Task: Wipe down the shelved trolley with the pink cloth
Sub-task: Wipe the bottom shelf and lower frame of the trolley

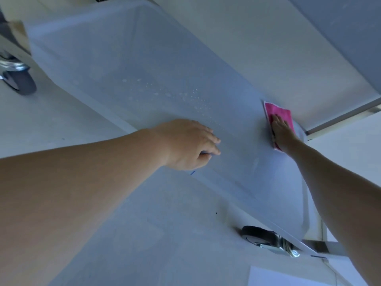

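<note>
So the trolley shelf [144, 65] is a pale tray-like surface with raised edges, sitting over a light floor [41, 124], with water droplets [185, 96] scattered around its middle. Two caster wheels show, one off the far-left corner [20, 81] and one under the near edge [261, 236]. The pink cloth [276, 112] lies flat at the shelf's right end, under the right hand [281, 131], which presses it with fingers straight. The left hand [189, 143] rests at the near edge, fingers curled over the rim, both arms stretched out.
</note>
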Demonstrator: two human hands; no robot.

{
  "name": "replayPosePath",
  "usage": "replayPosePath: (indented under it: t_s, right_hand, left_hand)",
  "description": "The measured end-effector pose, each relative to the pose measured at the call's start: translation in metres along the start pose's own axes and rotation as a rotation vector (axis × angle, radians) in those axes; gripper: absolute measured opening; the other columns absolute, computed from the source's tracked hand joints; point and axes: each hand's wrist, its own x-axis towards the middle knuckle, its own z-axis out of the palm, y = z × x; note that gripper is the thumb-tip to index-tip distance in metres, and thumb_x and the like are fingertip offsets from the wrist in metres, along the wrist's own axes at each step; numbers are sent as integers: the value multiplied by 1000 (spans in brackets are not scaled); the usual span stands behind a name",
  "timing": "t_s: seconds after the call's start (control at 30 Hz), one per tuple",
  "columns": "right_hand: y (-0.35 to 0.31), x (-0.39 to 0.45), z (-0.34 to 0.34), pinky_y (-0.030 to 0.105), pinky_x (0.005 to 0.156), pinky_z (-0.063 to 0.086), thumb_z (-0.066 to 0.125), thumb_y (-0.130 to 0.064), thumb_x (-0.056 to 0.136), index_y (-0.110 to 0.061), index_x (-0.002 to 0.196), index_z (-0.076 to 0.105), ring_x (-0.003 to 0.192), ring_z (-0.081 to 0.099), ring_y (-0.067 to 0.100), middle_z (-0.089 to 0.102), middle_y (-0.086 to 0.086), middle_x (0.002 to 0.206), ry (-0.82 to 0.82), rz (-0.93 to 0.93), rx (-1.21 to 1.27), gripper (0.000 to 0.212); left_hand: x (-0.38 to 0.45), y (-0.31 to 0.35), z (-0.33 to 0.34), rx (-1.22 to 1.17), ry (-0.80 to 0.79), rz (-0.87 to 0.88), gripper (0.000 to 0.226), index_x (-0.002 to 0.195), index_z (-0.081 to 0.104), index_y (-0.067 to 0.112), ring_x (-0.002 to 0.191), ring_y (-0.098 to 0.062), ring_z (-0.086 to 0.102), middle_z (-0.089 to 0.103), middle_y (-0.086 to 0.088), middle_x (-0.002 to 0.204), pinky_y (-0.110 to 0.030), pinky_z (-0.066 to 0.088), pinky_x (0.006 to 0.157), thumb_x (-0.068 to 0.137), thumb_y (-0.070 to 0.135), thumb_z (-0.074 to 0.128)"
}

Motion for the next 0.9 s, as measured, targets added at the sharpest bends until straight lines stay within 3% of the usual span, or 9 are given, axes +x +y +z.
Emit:
replayPosePath:
  t_s: [0.13, 0.3, 0.37, 0.47, 0.57, 0.67, 0.8, 0.9]
  right_hand:
    - [-32, -22, -6, 28, 114, -7, 75, -7, 73, 5, 144, 10, 145, 1, 29, 4, 21, 155, -39, -125, -30, 98]
    - [-78, -82, -11, 25, 118, 8, 33, -20, 100, -27, 144, 18, 143, 8, 5, 14, -8, 153, 89, -255, 514, 46]
    - [-95, -108, -13, 26, 118, 8, 30, -21, 101, -26, 143, 20, 143, 8, 6, 15, -7, 153, 85, -331, 517, 44]
    - [-115, -139, -19, 31, 118, 4, 26, -22, 98, -10, 142, 23, 144, 9, 19, 17, 6, 152, 87, -485, 429, 46]
    - [-130, -168, -26, 24, 117, -3, 26, -21, 97, -16, 141, 15, 143, 1, 7, 10, -4, 151, 18, -503, 452, 46]
    - [-137, -190, -26, 25, 118, -2, 27, -23, 98, -19, 143, 15, 145, -2, 8, 8, -3, 155, -15, -525, 409, 48]
    - [-137, -196, -31, 33, 119, 8, 29, -25, 98, -19, 144, 23, 145, 8, 12, 18, -3, 154, -31, -515, 434, 46]
    - [-135, -189, -36, 44, 116, 23, 28, -31, 97, -15, 142, 37, 141, 26, 21, 33, 4, 150, 121, -505, 249, 48]
  left_hand:
    - [0, 0, -1, 8, 8, 10, 40, 133, 49, 34, 139, -9, 28, 37, 13, 149, -27, 20, 114, 95, 33, 38]
    - [-2, 3, -4, 4, 46, -59, 50, 136, 43, 26, 131, -18, 42, 48, 4, 142, -34, 33, 109, 88, 38, 44]
    - [-3, 4, -4, 8, 86, -104, 58, 139, 37, 21, 128, -21, 44, 47, -1, 141, -33, 34, 107, 85, 40, 45]
    - [-6, 5, -4, 41, 149, -125, 58, 136, 36, 14, 121, -25, 48, 54, -9, 132, -35, 38, 103, 82, 35, 45]
    - [-6, 5, -7, -2, 175, -173, 54, 132, 36, 14, 107, -30, 55, 61, -11, 118, -37, 45, 91, 80, 26, 41]
    - [-6, 5, -9, -63, 179, -174, 51, 130, 38, 14, 107, -32, 55, 59, -10, 123, -39, 47, 89, 80, 21, 41]
    - [-4, 2, -14, -186, 151, -218, 45, 130, 43, 18, 112, -27, 54, 51, -3, 134, -36, 44, 93, 85, 18, 41]
    - [-10, -8, -25, -84, 193, -163, 40, 125, 54, 14, 115, -27, 54, 56, -4, 130, -36, 44, 96, 87, 17, 43]
